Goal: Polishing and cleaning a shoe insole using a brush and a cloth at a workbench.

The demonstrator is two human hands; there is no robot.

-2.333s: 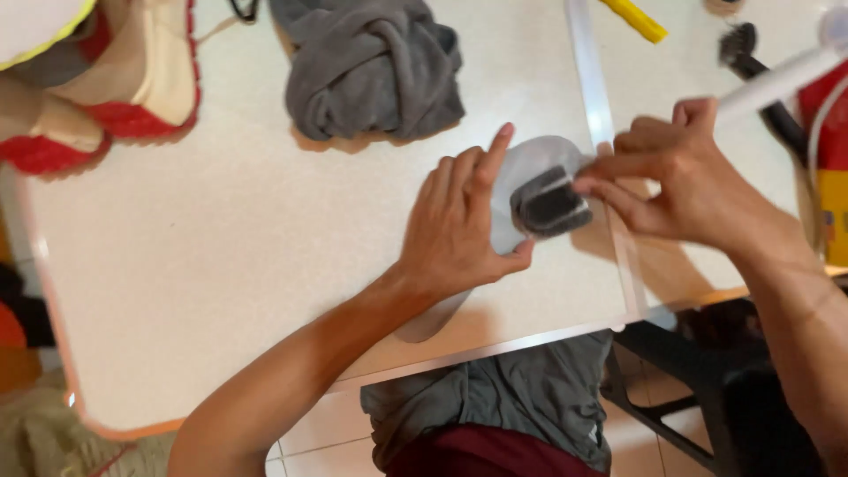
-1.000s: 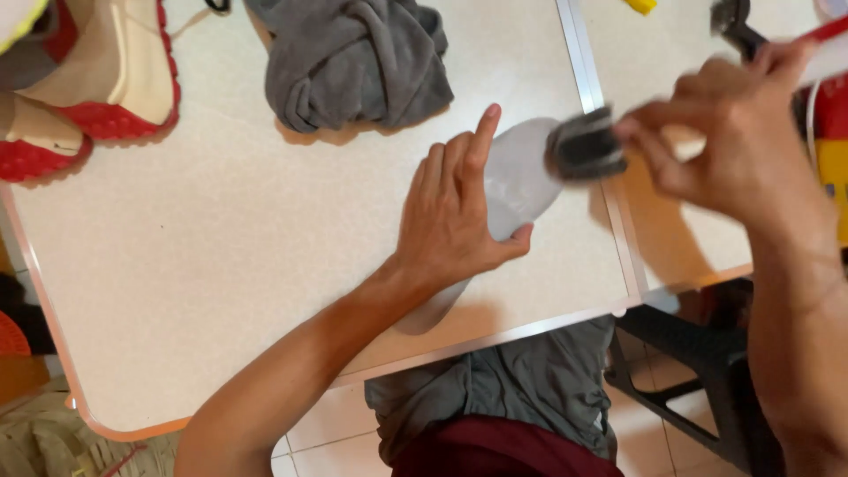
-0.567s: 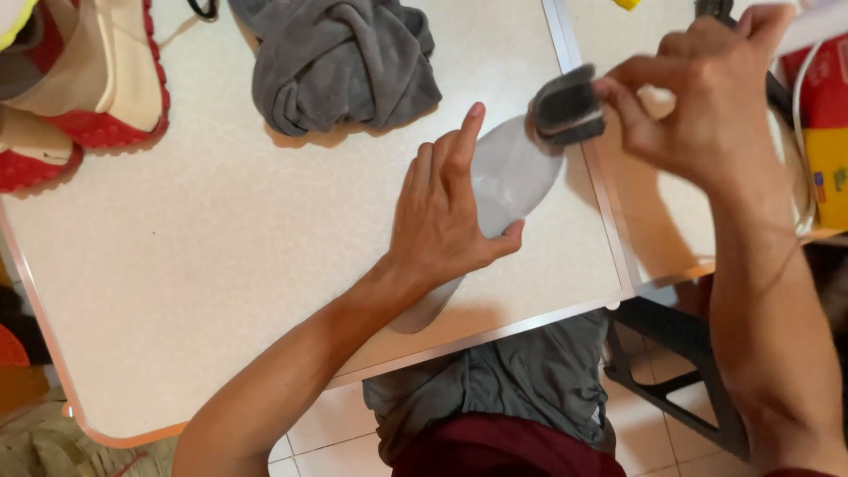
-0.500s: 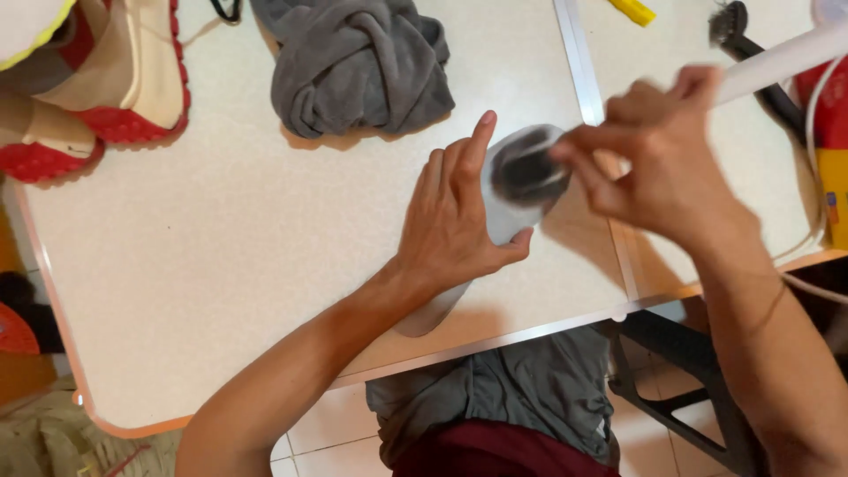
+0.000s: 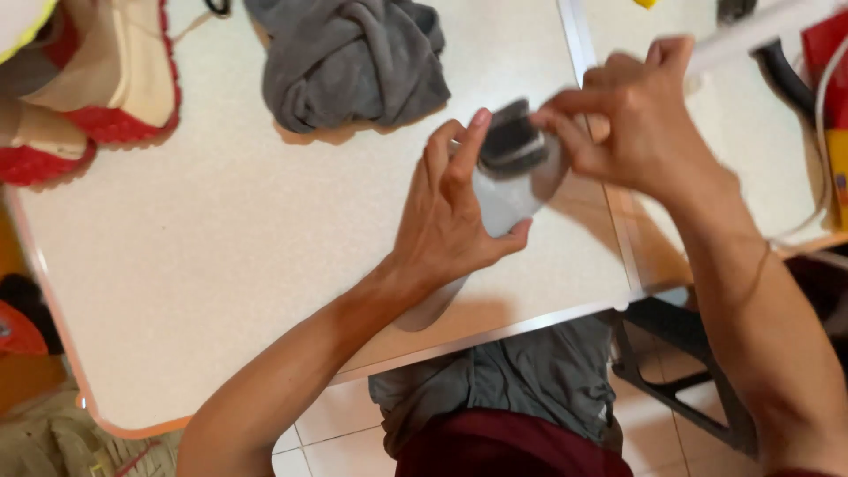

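Since half a second ago, the right hand (image 5: 632, 132) has carried the small dark brush (image 5: 512, 141) a little up the pale grey insole (image 5: 503, 199), and it is blurred with motion. Its fingers are closed around the brush, pinching it from the right side, with the brush head pressed against the upper end of the insole.

At the same spot the left hand (image 5: 450, 216) lies flat over the insole, fingers spread and pointing up the table, thumb hooked around the insole's right edge. That hand is open, pressing rather than gripping, and it holds the insole down on the white table (image 5: 203, 256). The insole lies tilted, its lower end showing from under the wrist near the table's front edge, its upper end under the brush.

Further out, a crumpled grey cloth (image 5: 349, 62) sits on the table just above the left hand, apart from it. A beige shoe with a red sole (image 5: 110, 79) lies at the top left corner, well apart from the hands. To the right, a metal strip runs between this table and a second pale surface (image 5: 751, 150), where a white tube (image 5: 760, 26) and a dark object I cannot make out lie at the top edge. Below the table edge, the person's grey shorts and tiled floor show.
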